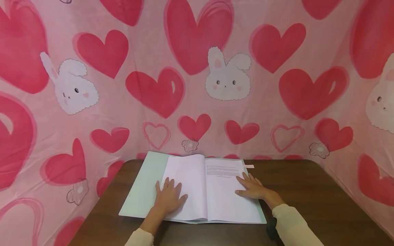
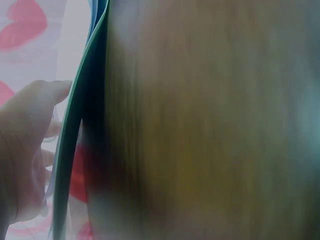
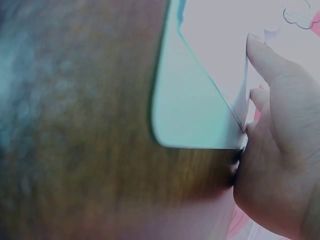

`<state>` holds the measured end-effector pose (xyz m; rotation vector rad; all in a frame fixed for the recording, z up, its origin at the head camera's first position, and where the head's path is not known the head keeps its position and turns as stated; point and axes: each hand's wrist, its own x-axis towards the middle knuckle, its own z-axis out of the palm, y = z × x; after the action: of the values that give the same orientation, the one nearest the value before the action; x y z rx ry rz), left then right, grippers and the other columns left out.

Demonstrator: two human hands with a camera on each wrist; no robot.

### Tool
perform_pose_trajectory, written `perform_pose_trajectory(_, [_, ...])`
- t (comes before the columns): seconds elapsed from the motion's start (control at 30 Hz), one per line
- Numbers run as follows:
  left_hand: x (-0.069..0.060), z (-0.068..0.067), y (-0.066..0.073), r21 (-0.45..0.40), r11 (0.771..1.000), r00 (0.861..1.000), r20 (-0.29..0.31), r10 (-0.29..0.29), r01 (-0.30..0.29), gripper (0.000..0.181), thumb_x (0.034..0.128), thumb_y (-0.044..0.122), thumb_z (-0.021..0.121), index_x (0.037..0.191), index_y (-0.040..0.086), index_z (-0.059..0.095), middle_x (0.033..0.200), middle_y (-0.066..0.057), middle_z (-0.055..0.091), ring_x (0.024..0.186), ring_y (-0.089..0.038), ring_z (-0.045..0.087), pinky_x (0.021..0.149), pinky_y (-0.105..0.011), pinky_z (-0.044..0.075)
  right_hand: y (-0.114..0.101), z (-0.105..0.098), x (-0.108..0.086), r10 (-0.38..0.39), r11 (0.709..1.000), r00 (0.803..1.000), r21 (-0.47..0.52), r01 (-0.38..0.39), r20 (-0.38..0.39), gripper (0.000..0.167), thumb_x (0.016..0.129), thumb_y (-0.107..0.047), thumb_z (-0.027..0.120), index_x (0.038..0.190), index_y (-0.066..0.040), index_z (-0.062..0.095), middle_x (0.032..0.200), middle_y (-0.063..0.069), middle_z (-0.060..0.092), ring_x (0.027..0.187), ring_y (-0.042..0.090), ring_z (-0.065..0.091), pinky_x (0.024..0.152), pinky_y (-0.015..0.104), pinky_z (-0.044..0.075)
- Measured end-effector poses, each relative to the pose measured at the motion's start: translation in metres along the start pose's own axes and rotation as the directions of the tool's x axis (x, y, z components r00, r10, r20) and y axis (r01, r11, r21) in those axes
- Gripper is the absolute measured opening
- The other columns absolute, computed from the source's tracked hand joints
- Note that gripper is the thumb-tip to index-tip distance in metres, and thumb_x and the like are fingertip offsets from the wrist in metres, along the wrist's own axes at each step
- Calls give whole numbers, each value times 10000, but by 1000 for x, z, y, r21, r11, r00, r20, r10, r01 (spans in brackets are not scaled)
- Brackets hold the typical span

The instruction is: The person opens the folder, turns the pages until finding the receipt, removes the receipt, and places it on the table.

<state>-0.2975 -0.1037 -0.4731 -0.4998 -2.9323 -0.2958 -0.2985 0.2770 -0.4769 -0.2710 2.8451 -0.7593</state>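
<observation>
A pale green folder (image 1: pixel 138 191) lies spread out on the brown table, with a stack of white paper sheets (image 1: pixel 187 171) opened inside it. My left hand (image 1: pixel 169 197) rests on the left page with its fingers spread. On the right page, which has a few lines of print near the top, lies my right hand (image 1: pixel 253 187), fingers extended near the outer edge. A small pale tab (image 1: pixel 249 166) sticks out past that page's upper right. In the left wrist view the folder's edge (image 2: pixel 70 135) stands beside my thumb. The right wrist view shows a rounded folder corner (image 3: pixel 190 110).
The dark brown wooden table (image 1: pixel 307 194) extends around the folder, wider on the right. Behind it hangs a pink cloth (image 1: pixel 264 106) printed with red hearts and white rabbits. A dark strap or device (image 1: pixel 272 228) is at my right wrist.
</observation>
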Motion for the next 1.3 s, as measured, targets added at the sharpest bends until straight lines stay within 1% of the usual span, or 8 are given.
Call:
perform_pose_trajectory(0.13, [2,4,9,-14,998,997,-33,63,-63,596,944,533,583,1379,127,613,1500,-236,529,1483,-469,377,1172,-755,167,-2,0,0,0,1000,1000,8,0,0,906,891,-560,648,1591,-85,321,1684,298,103,1533,583,-8,1198,737,-14])
perform_pose_trajectory(0.27, [4,7,19,-39,990,990,-50,130,-132,594,947,545,564,1386,148,616,1491,-208,548,1465,-466,407,1165,-737,223,-2,0,1,-3,1000,1000,9,3,-3,905,890,-556,652,1589,-83,324,1682,300,107,1530,587,-5,1198,737,-15])
perform_pose_trajectory(0.47, [7,7,32,-107,975,981,-5,196,-196,624,942,624,518,1429,239,594,1526,-170,524,1460,-459,406,1138,-758,243,-1,1,3,-3,1000,1000,-2,3,0,906,896,-565,648,1590,-84,321,1683,299,100,1534,581,-9,1201,732,-15])
perform_pose_trajectory(0.63, [7,8,36,-124,972,977,56,205,-197,693,891,729,515,1457,333,559,1595,-160,444,1502,-470,336,1128,-791,212,-3,-1,4,-1,1000,1000,-2,1,3,915,893,-575,647,1595,-93,312,1686,293,95,1537,574,-17,1204,729,-19])
perform_pose_trajectory(0.83, [6,9,31,-143,972,975,93,203,-189,746,833,743,598,1459,338,556,1601,-192,416,1495,-519,308,1097,-817,214,-3,-2,6,-4,1000,1000,-6,4,8,916,891,-572,652,1594,-92,314,1687,291,94,1537,575,-20,1204,730,-14])
perform_pose_trajectory(1.07, [5,14,26,-188,965,966,148,212,-183,804,797,739,662,1484,343,525,1613,-205,385,1497,-542,279,1100,-820,194,-1,-5,5,-17,1000,1000,-18,17,6,904,897,-555,649,1580,-57,330,1669,320,131,1518,605,12,1182,763,20])
perform_pose_trajectory(1.17, [3,16,26,-199,964,964,163,211,-178,811,791,733,677,1488,351,517,1617,-200,382,1503,-540,272,1108,-816,186,-1,-7,6,0,999,1000,-37,-1,-17,886,887,-550,658,1563,-55,369,1660,303,202,1518,593,86,1171,785,87])
perform_pose_trajectory(1.3, [1,16,27,-202,963,963,168,210,-175,813,790,729,679,1491,352,513,1615,-195,390,1502,-533,281,1114,-809,189,0,-11,13,-10,1000,992,-31,6,-123,720,903,-457,696,1457,-29,526,1569,292,403,1453,557,311,1124,784,247])
